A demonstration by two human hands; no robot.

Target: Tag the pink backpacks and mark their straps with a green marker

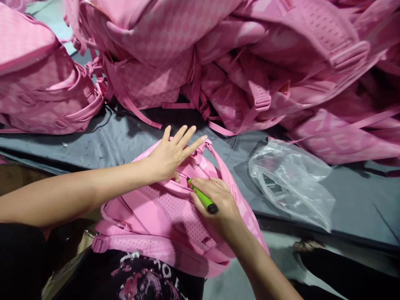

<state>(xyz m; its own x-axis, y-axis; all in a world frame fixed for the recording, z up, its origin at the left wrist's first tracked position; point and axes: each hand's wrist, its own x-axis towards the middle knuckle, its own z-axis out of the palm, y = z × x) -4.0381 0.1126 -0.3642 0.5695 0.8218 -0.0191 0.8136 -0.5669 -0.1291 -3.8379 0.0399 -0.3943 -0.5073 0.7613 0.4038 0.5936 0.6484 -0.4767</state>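
A pink backpack (184,225) rests against my body at the table's near edge, its perforated back panel and straps facing up. My left hand (171,154) lies over its top part with the fingers spread. In my right hand (217,198) is a green marker (203,198) with a black end. Its tip points into the folds near the top of the backpack, close to my left thumb. Whether the tip touches the fabric I cannot tell.
Several pink backpacks (150,46) are heaped along the far side of the dark-covered table (84,146). Another backpack (43,83) stands at the left. A clear plastic bag (290,179) lies on the right. A person's dark-clothed leg (343,266) shows at the lower right.
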